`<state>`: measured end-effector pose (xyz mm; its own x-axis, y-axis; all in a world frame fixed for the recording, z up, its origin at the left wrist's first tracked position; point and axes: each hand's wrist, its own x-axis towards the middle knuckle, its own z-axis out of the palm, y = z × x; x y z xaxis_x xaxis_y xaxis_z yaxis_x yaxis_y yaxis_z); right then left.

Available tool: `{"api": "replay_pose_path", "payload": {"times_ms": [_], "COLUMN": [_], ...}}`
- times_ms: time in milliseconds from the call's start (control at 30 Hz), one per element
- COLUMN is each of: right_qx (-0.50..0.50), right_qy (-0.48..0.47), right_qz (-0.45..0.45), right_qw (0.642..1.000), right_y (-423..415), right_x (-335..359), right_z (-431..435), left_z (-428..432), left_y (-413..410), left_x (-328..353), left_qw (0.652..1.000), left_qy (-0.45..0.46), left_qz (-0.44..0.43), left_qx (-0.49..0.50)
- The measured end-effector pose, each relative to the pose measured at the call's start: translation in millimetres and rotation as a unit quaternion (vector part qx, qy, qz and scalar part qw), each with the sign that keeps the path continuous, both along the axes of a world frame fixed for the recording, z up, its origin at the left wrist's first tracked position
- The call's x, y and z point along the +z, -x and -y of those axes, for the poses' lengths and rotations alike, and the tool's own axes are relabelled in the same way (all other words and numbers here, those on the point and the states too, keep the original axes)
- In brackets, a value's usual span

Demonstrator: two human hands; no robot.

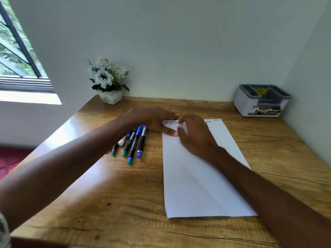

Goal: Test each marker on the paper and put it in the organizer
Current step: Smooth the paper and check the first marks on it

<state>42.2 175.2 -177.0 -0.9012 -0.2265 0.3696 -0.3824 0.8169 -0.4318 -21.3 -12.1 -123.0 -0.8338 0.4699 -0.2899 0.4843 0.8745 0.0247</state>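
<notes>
Head view: one sheet of paper (197, 176) is seen flat on the table (116, 194), with short ink dashes (212, 120) along its far edge. Two hands are seen together at its top-left corner, thumbs almost touching. The left hand (154, 120) is spread with its fingers straight. The right hand (195, 135) is curled, but whether anything is held cannot be told. At least five markers (133, 145) are counted just left of the paper, their far ends hidden under the left hand. One organizer (261, 104) is placed far right, and one flower pot (111, 99) far left.

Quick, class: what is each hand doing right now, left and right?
Left hand: open, fingers straight at the far left corner of the paper.
Right hand: fingers curled over the paper; cannot tell whether it holds anything.
</notes>
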Motion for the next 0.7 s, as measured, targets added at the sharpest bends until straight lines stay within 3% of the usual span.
{"api": "replay_pose_path", "payload": {"times_ms": [500,700], "right_qx": [-0.012,0.024], "right_qy": [-0.017,-0.019], "right_qz": [-0.012,-0.021], "right_qw": [1.000,0.999], "right_y": [-2,-1], "right_x": [2,1], "right_z": [9,13], "left_z": [9,34], "left_y": [0,-6], "left_x": [-4,-13], "left_qw": [0.995,0.987], "left_qy": [-0.021,-0.074], "left_qz": [-0.064,-0.109], "left_qx": [-0.077,-0.097]}}
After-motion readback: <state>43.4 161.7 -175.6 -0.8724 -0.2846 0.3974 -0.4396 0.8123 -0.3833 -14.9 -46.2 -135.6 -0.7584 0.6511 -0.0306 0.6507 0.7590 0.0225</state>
